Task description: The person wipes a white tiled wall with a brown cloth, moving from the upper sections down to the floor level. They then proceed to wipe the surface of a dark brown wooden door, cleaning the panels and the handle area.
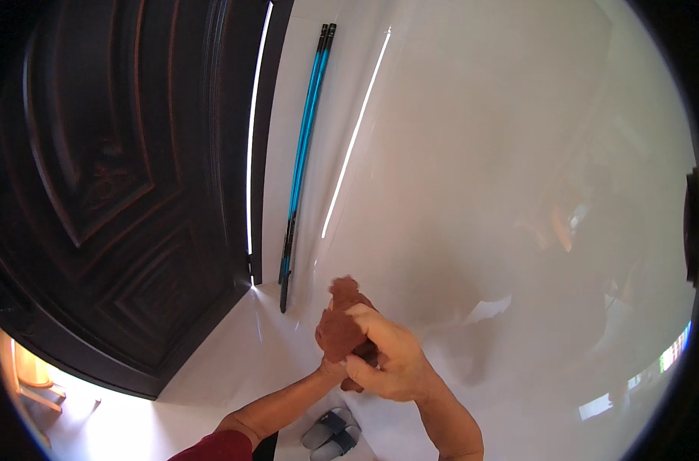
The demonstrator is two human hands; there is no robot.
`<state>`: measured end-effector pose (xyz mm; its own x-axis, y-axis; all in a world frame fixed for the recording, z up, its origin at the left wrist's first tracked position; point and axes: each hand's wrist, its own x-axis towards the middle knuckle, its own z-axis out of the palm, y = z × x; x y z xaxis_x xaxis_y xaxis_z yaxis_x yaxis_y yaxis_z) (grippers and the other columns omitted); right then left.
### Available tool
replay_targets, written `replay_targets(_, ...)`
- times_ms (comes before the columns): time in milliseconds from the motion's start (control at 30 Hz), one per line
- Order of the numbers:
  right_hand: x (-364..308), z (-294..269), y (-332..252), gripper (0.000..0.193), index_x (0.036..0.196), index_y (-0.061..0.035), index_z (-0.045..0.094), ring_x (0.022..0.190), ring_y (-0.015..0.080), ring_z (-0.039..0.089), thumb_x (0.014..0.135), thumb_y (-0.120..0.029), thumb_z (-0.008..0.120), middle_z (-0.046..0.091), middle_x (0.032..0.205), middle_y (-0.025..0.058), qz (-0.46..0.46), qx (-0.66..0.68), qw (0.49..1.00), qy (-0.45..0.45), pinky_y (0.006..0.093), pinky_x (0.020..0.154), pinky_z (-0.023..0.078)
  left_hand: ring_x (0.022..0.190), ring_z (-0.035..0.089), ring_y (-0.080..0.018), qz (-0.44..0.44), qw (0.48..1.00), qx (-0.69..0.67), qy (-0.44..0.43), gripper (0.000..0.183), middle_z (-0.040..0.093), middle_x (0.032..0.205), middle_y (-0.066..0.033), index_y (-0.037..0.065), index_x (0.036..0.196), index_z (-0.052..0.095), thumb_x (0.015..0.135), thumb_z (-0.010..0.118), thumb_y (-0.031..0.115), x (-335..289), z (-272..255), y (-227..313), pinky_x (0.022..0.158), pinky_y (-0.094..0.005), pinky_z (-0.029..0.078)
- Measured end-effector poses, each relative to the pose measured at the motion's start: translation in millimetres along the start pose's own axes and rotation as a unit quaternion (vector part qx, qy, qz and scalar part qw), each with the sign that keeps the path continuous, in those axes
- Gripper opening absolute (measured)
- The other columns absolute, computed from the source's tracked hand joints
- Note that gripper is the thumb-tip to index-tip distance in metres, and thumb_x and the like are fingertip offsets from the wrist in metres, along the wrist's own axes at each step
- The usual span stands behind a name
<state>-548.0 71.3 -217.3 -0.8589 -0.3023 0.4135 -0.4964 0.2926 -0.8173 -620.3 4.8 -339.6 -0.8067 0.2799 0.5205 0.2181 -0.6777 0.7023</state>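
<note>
A bunched reddish-brown cloth [340,334] is held in front of me at the lower middle. My right hand [392,357] grips it from the right, its fingers curled over the bundle and its thumb bent below. From the lower left, my left hand [334,369] meets the same bundle. Most of its fingers are hidden behind the cloth, but the hand seems closed on it. One ragged end of the cloth sticks out above the hands, and a small fold shows beneath them.
A dark panelled door [134,169] fills the left side, with bright light at its edge. Two blue-and-black poles [307,127] lean against the pale wall [480,154]. Grey slippers [332,434] lie on the floor below my hands. A wooden stool [34,373] stands past the door.
</note>
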Motion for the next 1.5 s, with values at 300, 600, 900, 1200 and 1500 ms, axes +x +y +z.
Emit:
replay_targets(300, -71, -16, 42, 0.037, 0.106, -0.0015, 0.059, 0.113, 0.0361, 0.05, 0.069, -0.004, 0.063, 0.054, 0.122, 0.0178, -0.161, -0.417, 0.875, 0.185, 0.0471, 0.095, 0.038, 0.1, 0.047, -0.0203, -0.106, 0.836, -0.536, -0.049, 0.039, 0.05, 0.108, -0.0071, 0.003, 0.109, 0.05, 0.074, 0.061, 0.017, 38, -7, -87, 0.088, -0.0338, 0.038)
replay_targets(600, -102, -23, 189, 0.038, 0.118, -0.0094, 0.059, 0.124, 0.0338, 0.04, 0.084, -0.027, 0.055, 0.049, 0.131, 0.0157, -0.094, -0.77, 0.509, 0.373, 0.0473, 0.099, 0.032, 0.114, 0.044, -0.0254, 0.325, 0.713, 0.545, -0.297, 0.036, 0.051, 0.12, -0.0081, 0.009, 0.115, 0.054, 0.08, 0.055, 0.02, 38, 11, -201, 0.096, -0.0382, 0.036)
replay_targets(900, -100, -20, 214, 0.039, 0.112, -0.0098, 0.061, 0.123, 0.0328, 0.04, 0.095, -0.036, 0.038, 0.048, 0.131, 0.0157, -0.063, -0.817, 0.38, 0.43, 0.0443, 0.099, 0.033, 0.13, 0.034, -0.03, 0.304, 0.734, 0.583, -0.171, 0.049, 0.042, 0.138, -0.0089, 0.018, 0.134, 0.043, 0.087, 0.046, 0.03, 234, -54, -209, 0.108, -0.0421, 0.028)
replay_targets(1200, -101, -19, 217, 0.04, 0.105, -0.0072, 0.062, 0.123, 0.0374, 0.038, 0.095, -0.036, 0.036, 0.047, 0.131, 0.0202, -0.026, -0.85, 0.33, 0.409, 0.0489, 0.099, 0.031, 0.133, 0.028, -0.0287, 0.235, 0.629, 0.734, -0.102, 0.057, 0.034, 0.142, -0.0061, 0.021, 0.141, 0.033, 0.09, 0.04, 0.044, 319, -110, -161, 0.106, -0.0478, 0.028)
replay_targets(1500, -97, -14, 214, 0.039, 0.111, -0.0068, 0.058, 0.127, 0.0392, 0.034, 0.093, -0.037, 0.04, 0.04, 0.137, 0.021, 0.017, -0.872, 0.307, 0.379, 0.0494, 0.102, 0.027, 0.134, 0.025, -0.0292, 0.154, 0.675, 0.72, 0.054, 0.059, 0.033, 0.143, -0.0066, 0.02, 0.141, 0.032, 0.089, 0.041, 0.045, 322, -248, -233, 0.106, -0.0495, 0.026)
